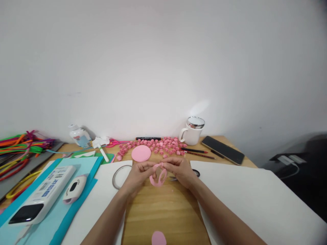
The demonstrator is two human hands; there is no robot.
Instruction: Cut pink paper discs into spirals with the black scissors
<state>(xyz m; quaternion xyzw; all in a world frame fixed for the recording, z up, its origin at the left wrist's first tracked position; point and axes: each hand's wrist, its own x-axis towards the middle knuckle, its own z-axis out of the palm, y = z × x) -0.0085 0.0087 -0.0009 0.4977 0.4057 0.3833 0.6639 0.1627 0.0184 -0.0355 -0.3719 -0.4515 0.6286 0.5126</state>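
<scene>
Between my two hands hangs a curled pink paper strip (158, 183), raised over the bare wood of the table. My left hand (140, 175) pinches it from the left, fingers closed. From the right, my right hand (180, 170) pinches its upper end, fingers also closed. The strip loops downward in a loose spiral. Beyond the hands lie a pink paper circle (141, 153) and many small rolled pink paper rosettes (160, 145). A pair of scissors (196, 173) is partly hidden under my right hand. Nearer me rests a small pink paper piece (158, 238).
White paper sheets (230, 190) lie on both sides. A metal ring (114, 178) is by my left hand. At the back stand a lidded white mug (192, 132), a phone (223, 149) and pencils (200, 154). Left are a white device (46, 194), a bottle (79, 136) and pipe cleaners (22, 146).
</scene>
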